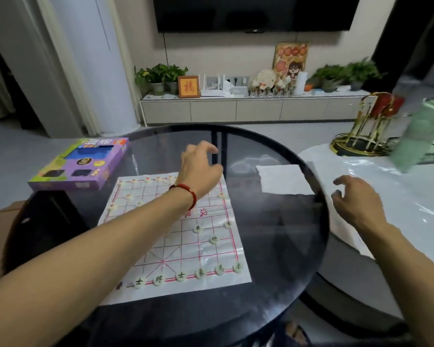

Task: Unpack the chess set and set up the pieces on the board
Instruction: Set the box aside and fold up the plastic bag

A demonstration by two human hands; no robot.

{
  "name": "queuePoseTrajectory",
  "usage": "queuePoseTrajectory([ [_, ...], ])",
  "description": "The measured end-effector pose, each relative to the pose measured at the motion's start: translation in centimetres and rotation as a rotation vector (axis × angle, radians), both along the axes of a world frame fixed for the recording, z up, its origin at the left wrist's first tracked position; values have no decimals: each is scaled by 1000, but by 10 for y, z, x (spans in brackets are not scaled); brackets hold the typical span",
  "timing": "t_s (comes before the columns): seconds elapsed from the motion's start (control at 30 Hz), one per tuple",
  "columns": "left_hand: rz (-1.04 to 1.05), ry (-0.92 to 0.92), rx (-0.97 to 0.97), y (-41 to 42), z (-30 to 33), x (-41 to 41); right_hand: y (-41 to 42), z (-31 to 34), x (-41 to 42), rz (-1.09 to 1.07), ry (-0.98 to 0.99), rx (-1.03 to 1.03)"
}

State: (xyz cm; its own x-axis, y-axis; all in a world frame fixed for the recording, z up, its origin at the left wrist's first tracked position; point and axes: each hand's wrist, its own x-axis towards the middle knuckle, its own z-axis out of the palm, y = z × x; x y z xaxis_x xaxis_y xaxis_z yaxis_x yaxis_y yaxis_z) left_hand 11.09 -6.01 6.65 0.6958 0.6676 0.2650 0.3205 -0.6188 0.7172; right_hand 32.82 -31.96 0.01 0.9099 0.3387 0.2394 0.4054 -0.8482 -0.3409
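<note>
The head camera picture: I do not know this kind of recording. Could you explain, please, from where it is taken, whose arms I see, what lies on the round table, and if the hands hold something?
There is no machine here. A person wears one wide-angle camera on the head, so you look forward and down along their own two arms.

On the dark round table lies a thin Chinese chess board with pale round pieces placed on its lines, at the near edge and the far edge. Beside it lie the purple box of the set and a white folded sheet.

The left hand, with a red bracelet at the wrist, reaches over the far side of the board. The right hand hovers at the table's right edge. Neither hand visibly holds anything.
</note>
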Motion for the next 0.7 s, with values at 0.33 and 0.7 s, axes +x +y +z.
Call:
queuePoseTrajectory([
  [0.33,-371,78,58,-138,-17,68,-75,-41,9,-223,176,-133],
  [0.7,-414,-64,-701,-169,18,127,-63,38,-29,-224,-405,451],
])
